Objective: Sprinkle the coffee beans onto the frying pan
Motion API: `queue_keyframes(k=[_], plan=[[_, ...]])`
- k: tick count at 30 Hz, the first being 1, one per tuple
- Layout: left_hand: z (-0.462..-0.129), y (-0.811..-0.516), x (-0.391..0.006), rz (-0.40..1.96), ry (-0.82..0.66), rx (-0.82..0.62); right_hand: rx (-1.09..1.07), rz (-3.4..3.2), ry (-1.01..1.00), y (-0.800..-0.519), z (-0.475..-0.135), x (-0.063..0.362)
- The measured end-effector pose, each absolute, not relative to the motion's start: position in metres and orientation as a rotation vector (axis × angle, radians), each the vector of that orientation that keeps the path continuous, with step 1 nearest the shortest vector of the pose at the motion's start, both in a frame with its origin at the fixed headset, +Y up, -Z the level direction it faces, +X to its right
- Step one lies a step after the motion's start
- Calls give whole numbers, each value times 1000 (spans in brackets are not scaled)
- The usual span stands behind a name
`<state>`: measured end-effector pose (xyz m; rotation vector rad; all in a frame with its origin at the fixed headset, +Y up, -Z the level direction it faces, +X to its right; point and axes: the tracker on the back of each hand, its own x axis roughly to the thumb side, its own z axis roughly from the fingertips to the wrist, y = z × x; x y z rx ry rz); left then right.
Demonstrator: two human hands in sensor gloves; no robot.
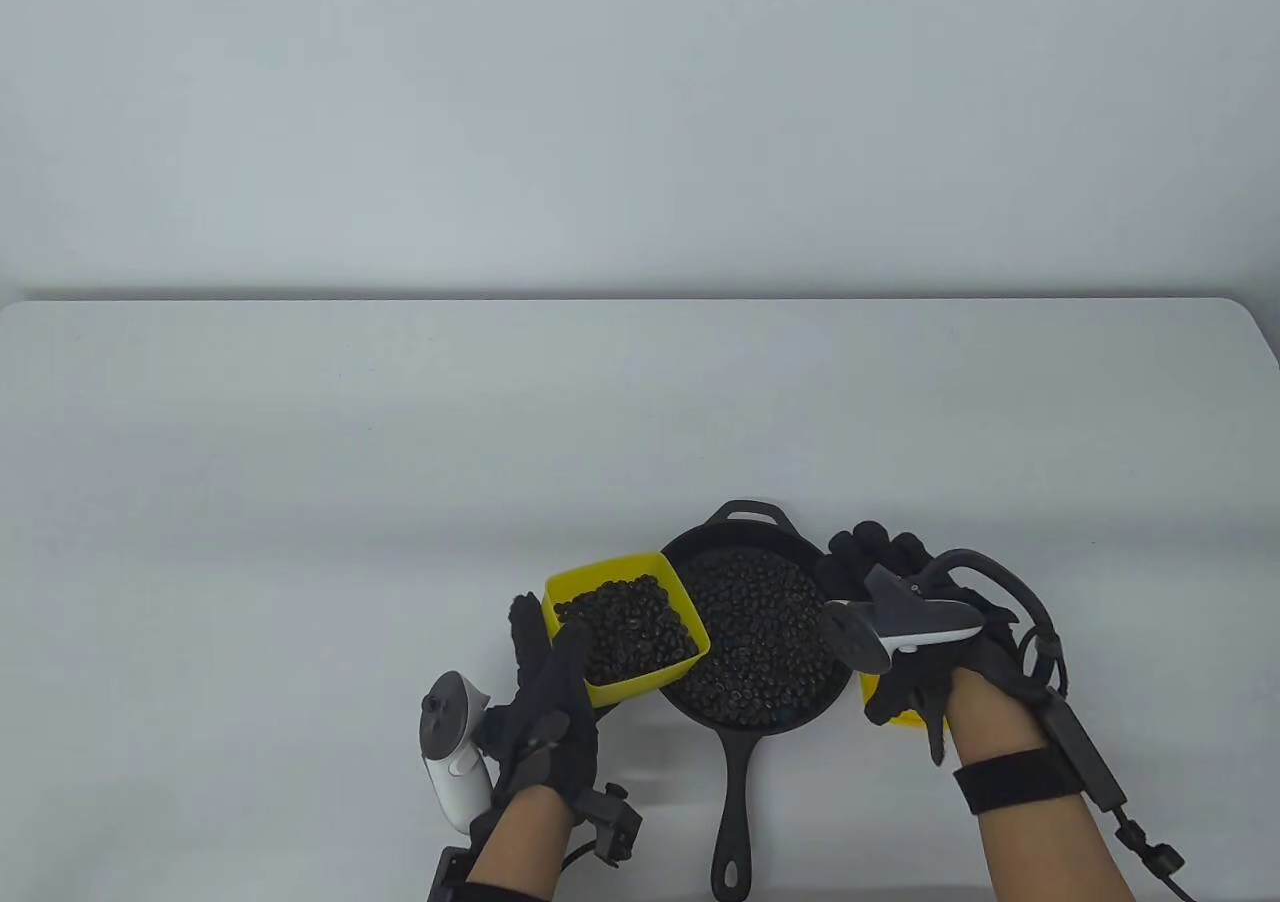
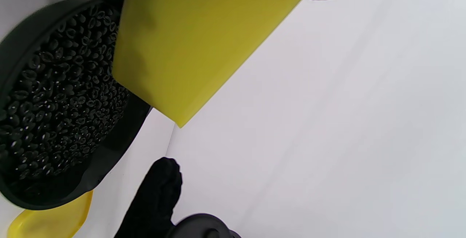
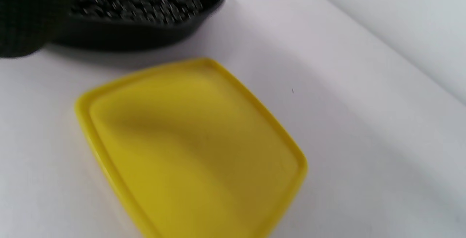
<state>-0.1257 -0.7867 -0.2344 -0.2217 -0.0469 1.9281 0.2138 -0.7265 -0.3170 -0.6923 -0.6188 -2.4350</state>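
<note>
A black cast-iron frying pan (image 1: 700, 554) sits at the table's front middle, handle (image 1: 735, 822) toward me, covered with coffee beans (image 1: 755, 642). My left hand (image 1: 545, 647) grips a yellow square container (image 1: 600, 574) of coffee beans (image 1: 625, 632), lifted off the table and overlapping the pan's left rim. In the left wrist view the container's underside (image 2: 204, 45) hangs beside the pan (image 2: 120, 136). My right hand (image 1: 865, 554) hovers by the pan's right rim, fingers loosely curled and holding nothing.
A yellow lid (image 1: 905, 717) lies flat on the table right of the pan, under my right hand. It fills the right wrist view (image 3: 193, 150), below the pan's wall (image 3: 145, 30). The table's far edge (image 1: 640, 300) runs across the back.
</note>
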Motion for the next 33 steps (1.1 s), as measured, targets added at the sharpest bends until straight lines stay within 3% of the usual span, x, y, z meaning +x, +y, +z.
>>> queue_keyframes(k=[8,18,20,23,27,30,33], plan=[[-235,-788,-125,1929,-35,-231,-564,-2463,-912,-771,-328,247],[-234,-787,-125,1927,-35,-230,-611,-2526,-815,-770,-318,255],[-234,-787,-125,1925,-42,-234,-580,-2489,-793,-758,-316,258],[-236,-787,-123,1923,-58,-245,-606,-2600,-698,-716,-314,245],[-236,-787,-117,1923,-97,-276,-896,-2740,-440,-660,-301,191],[-236,-788,-112,1916,-150,-308,-1106,-2836,-341,-638,-290,148],[-235,-787,-107,1917,-222,-337,-1274,-2927,-348,-634,-282,114]])
